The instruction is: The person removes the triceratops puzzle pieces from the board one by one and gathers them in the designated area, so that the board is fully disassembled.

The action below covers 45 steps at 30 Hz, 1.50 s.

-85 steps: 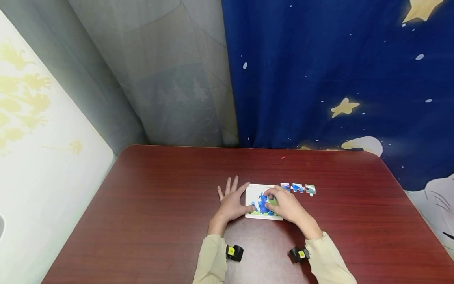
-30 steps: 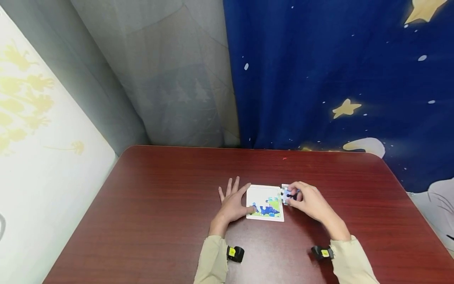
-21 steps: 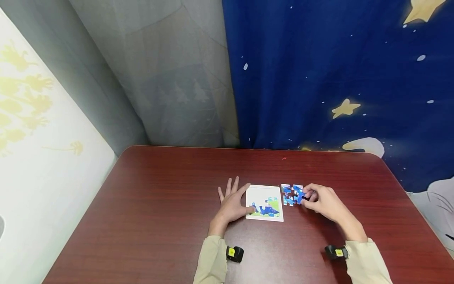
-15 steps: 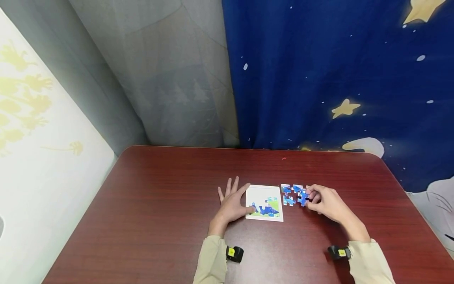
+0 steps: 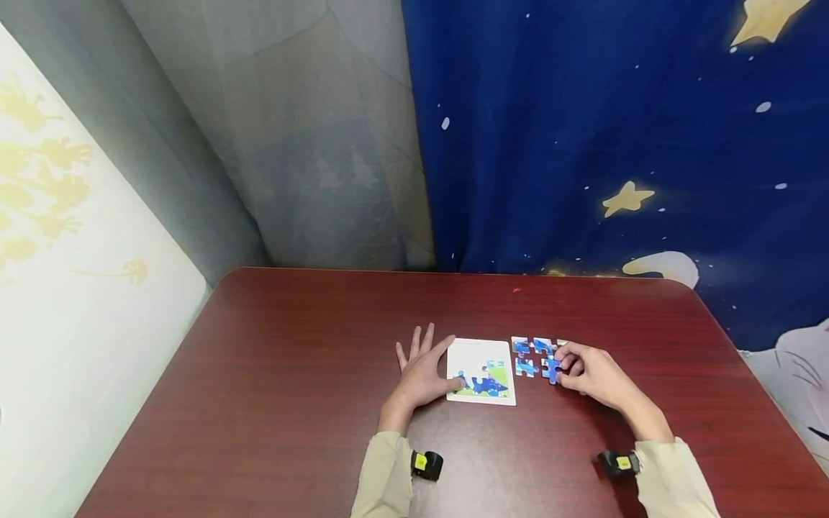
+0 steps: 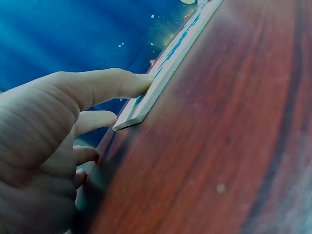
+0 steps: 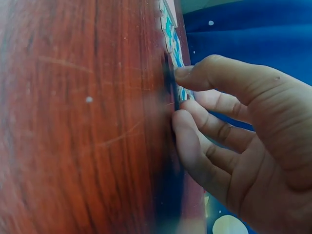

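Curtain [image 5: 518,144], blue with stars, hangs behind the dark red table [image 5: 291,374]. On that we see the left hand [image 5: 422,380], fingers spread, and the right hand [image 5: 599,378], thumb and fingertips pinching. Next comes the puzzle board [image 5: 466,355], flat under the left thumb, partly filled along its bottom and right. Last we find loose pieces [image 5: 520,347] just right of the board, and beside them the pinched blue piece [image 5: 551,370].

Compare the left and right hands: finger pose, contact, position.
Pose: the left hand is spread, fingers mostly straight; the right hand has its fingers curled.
Contact: the left hand rests its thumb on the white puzzle board; the right hand pinches a blue puzzle piece.
Position: the left hand is at the board's left edge; the right hand is off to its right.
Shared: both are bare, with beige sleeves.
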{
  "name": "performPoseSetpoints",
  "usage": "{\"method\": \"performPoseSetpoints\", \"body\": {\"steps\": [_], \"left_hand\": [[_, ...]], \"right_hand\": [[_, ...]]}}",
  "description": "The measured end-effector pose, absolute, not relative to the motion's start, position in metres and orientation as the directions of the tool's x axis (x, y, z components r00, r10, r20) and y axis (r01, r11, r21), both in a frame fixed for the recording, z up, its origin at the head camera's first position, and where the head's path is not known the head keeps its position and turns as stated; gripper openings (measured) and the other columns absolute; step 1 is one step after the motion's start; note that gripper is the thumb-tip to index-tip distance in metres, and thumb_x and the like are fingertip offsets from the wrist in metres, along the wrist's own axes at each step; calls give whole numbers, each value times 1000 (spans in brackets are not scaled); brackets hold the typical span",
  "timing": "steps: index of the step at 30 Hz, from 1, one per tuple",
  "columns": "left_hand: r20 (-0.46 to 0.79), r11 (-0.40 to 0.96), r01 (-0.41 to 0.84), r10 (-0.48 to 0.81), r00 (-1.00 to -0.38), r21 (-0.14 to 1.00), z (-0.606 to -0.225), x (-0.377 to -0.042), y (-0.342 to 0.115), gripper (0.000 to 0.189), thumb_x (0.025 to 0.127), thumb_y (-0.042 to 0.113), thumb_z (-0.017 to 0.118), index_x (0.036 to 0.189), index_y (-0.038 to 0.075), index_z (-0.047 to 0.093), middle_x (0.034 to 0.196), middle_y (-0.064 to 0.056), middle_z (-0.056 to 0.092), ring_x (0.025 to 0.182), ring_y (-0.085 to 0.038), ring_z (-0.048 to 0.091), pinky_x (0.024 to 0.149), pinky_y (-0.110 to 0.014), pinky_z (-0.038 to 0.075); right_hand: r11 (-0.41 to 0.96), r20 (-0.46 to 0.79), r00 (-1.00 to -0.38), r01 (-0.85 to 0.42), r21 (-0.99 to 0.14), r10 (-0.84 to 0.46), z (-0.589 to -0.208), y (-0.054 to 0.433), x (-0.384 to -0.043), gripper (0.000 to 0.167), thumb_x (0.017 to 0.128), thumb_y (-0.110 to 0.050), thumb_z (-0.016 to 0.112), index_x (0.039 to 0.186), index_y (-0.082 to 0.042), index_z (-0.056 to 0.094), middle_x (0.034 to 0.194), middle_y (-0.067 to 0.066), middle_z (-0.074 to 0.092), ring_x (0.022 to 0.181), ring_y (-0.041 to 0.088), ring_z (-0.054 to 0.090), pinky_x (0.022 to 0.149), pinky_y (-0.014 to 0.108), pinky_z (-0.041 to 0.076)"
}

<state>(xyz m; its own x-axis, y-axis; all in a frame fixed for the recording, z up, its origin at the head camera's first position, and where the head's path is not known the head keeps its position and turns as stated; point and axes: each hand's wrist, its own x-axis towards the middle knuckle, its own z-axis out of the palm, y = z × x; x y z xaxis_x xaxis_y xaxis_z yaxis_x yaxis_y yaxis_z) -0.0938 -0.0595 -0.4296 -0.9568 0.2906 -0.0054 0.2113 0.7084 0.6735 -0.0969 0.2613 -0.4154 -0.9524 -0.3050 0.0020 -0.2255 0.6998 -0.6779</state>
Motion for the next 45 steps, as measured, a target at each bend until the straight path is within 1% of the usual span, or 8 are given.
{"method": "performPoseSetpoints", "body": {"steps": [6,16,20,27,31,34,39,45], "left_hand": [[2,703,218,295,-955,677,-429,-93,-60,77,72,33,76,141,18,43,153,-15,12,140,-34,-3,100,-62,-13],[0,706,215,291,-957,675,-430,-93,-59,77,72,32,75,141,18,43,153,-14,12,140,-33,-3,101,-62,-13],[2,704,217,292,-956,676,-430,-92,-58,77,72,32,75,141,18,43,153,-15,12,140,-33,-3,101,-62,-13],[3,699,216,293,-956,682,-431,-92,-59,77,72,32,76,141,18,44,153,-15,13,140,-33,-2,101,-62,-13],[3,703,219,295,-956,677,-431,-93,-61,77,72,33,76,141,18,43,153,-14,12,140,-33,-3,101,-62,-13],[4,704,219,294,-956,676,-430,-93,-62,77,72,33,76,141,18,43,153,-15,12,140,-34,-2,100,-62,-13],[-1,702,213,291,-957,680,-429,-93,-62,77,72,32,75,141,17,43,153,-15,12,140,-34,-3,100,-62,-14],[-11,705,206,289,-957,678,-430,-93,-59,77,72,33,75,141,19,44,153,-14,12,140,-33,-3,100,-62,-14]], "right_hand": [[737,33,-955,-249,-628,-295,-421,260,-98,25,73,-4,75,93,-6,61,77,1,54,61,10,48,54,23,42],[737,48,-956,-253,-627,-288,-419,257,-96,26,74,-6,75,97,-4,62,78,0,53,62,10,46,56,24,40],[732,87,-952,-282,-620,-293,-418,257,-94,27,74,-5,75,99,-3,62,80,0,53,63,10,46,56,23,40],[721,182,-929,-365,-589,-321,-413,246,-91,19,76,-3,72,93,-7,65,78,-5,52,62,6,46,56,23,40],[706,184,-912,-401,-584,-366,-408,230,-92,13,77,-3,69,89,-9,66,72,-9,51,59,5,46,55,23,40],[700,164,-902,-416,-581,-399,-406,214,-93,12,79,-5,68,90,-8,67,71,-10,51,58,4,46,56,23,41],[703,123,-894,-418,-575,-431,-406,191,-91,23,78,-10,72,100,-5,66,77,-5,52,59,4,43,55,23,39],[744,134,-880,-459,-485,-455,-413,179,-89,30,77,-16,75,103,-3,66,80,-5,51,68,8,42,61,27,40]]}}
